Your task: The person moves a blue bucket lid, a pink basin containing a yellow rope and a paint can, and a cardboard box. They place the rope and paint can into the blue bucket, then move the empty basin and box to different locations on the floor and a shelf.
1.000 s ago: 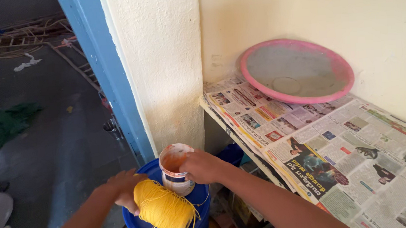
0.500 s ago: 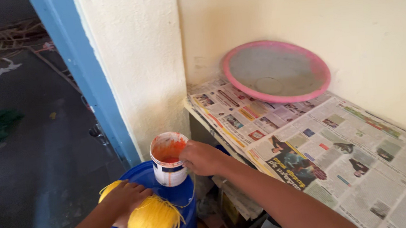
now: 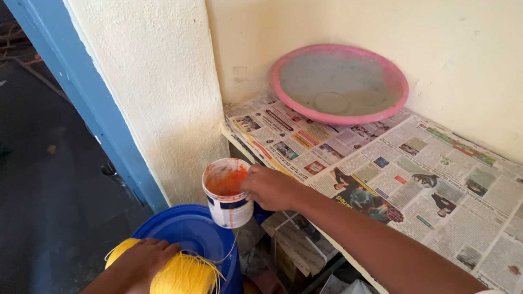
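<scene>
Gripping the cup point(image 3: 228, 195) with our right hand point(image 3: 272, 188) and yarn point(image 3: 182, 283) with our left hand point(image 3: 142, 267), both lifted above the bucket point(image 3: 187, 229), neither set down yet

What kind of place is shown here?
Probably a home workroom or porch used for craft work: a newspaper-covered shelf, a small paint tub with orange residue, and a yellow thread spool over a blue bucket.

Round pink plastic basin point(image 3: 339, 84) leaning against far cream wall point(image 3: 449, 29); newspaper sheets point(image 3: 399, 180) covering counter; blue door frame point(image 3: 80, 92) left.
</scene>
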